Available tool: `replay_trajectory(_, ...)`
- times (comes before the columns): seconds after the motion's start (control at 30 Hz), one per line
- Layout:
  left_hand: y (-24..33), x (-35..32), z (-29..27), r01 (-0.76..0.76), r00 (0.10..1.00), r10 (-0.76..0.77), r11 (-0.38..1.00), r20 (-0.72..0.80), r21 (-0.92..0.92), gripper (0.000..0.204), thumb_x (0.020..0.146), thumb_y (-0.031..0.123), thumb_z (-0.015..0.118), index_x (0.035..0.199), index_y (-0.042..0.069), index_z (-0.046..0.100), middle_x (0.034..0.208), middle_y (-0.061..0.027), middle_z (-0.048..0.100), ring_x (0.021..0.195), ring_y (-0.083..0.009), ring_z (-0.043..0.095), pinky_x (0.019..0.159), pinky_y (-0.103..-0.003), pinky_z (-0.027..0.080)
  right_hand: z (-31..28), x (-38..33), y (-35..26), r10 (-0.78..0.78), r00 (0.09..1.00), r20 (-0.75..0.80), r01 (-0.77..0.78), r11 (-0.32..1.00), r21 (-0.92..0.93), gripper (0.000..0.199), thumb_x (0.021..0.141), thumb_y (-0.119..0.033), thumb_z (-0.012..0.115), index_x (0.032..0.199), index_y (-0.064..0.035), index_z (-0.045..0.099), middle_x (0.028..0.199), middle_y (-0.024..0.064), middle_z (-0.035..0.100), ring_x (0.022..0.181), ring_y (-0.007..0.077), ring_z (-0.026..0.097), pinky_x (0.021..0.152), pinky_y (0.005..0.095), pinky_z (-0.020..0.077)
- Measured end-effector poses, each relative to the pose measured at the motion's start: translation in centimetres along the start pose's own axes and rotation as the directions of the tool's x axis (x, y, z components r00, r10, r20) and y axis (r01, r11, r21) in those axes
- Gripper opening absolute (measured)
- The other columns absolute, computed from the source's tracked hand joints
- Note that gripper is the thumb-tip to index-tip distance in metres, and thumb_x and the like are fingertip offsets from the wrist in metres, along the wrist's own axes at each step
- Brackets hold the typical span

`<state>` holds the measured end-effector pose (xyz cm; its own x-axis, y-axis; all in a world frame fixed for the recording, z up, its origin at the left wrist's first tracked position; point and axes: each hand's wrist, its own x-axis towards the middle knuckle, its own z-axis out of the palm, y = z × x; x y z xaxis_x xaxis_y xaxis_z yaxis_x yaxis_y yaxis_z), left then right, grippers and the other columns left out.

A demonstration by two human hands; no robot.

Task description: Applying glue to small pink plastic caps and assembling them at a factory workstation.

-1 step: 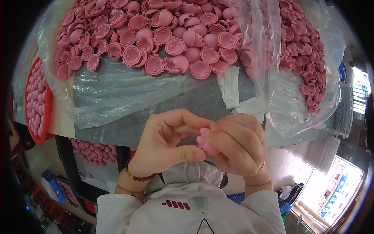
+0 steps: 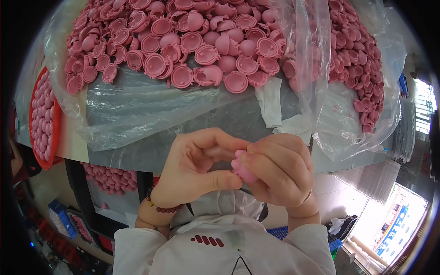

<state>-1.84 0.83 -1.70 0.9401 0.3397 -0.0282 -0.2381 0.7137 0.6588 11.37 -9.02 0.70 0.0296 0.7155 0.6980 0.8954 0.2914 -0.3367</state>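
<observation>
Two hands, together on one small pink piece [image 2: 246, 173] — just over the near edge of the grey table [image 2: 215, 121].
From where I stand, the left hand [image 2: 190, 167] pinches it with thumb and forefinger, while the right hand [image 2: 282, 169] clamps its other side; farther in on the table, past a clear plastic sheet [image 2: 133, 119], lie heaped pink cups [image 2: 197, 43] — beside the table's left end, a red basin [image 2: 57, 120] of pink pieces.

Free strip along near left edge of worktop [image 2: 140, 156], clear plastic sheeting [image 2: 130, 112] beyond, pink cup-shaped shells [image 2: 206, 55] blocking the far side
</observation>
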Motion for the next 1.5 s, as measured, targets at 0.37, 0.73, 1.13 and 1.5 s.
replay_trajectory(0.37,0.8,0.2,0.3,0.116,0.988,-0.103,0.987,0.113,-0.112,0.035,0.080,0.004,0.055,0.112,-0.005,0.043,0.108,-0.0093,0.052,0.100,-0.0129,0.048,0.084,-0.025,0.039,0.6,0.5,0.4,0.131,0.990,-0.042,-0.122,0.976,0.180,0.028,0.060,-0.009,0.072,0.083,-0.0050,0.056,0.081,0.0071,0.056,0.071,0.0218,0.057,0.062,0.0308,0.0492)
replay_trajectory(0.73,0.3,0.0,0.5,0.198,0.967,-0.179,0.976,0.182,-0.093,0.040,0.084,0.013,0.048,0.119,-0.005,0.038,0.111,-0.0096,0.049,0.107,-0.0171,0.044,0.090,-0.028,0.033,-0.1,-0.4,0.3,0.237,0.971,-0.017,-0.210,0.888,0.410,0.055,0.055,-0.045,0.074,0.083,-0.0017,0.056,0.076,0.0111,0.059,0.072,0.0239,0.059,0.076,0.0418,0.0457)
replay_trajectory(1.13,0.5,0.5,0.9,0.202,0.974,-0.204,0.979,0.098,0.024,0.053,0.062,0.007,0.071,0.107,0.001,0.044,0.105,-0.0084,0.050,0.104,-0.0176,0.046,0.092,-0.032,0.031,-1.2,-0.6,-0.6,0.269,0.963,-0.025,-0.247,0.914,0.321,0.044,0.053,-0.033,0.076,0.082,-0.0043,0.060,0.078,0.0046,0.059,0.072,0.0210,0.057,0.080,0.0421,0.0438)
replay_trajectory(1.5,0.2,0.2,0.7,0.119,0.986,-0.135,0.982,0.099,0.147,0.052,0.059,0.005,0.073,0.102,-0.006,0.045,0.096,-0.0196,0.055,0.091,-0.0273,0.056,0.085,-0.037,0.040,-2.1,-1.3,-0.7,0.509,0.857,-0.085,-0.466,0.834,0.295,0.046,0.053,-0.032,0.073,0.088,-0.0053,0.061,0.086,0.0074,0.050,0.076,0.0226,0.047,0.064,0.0311,0.0404)
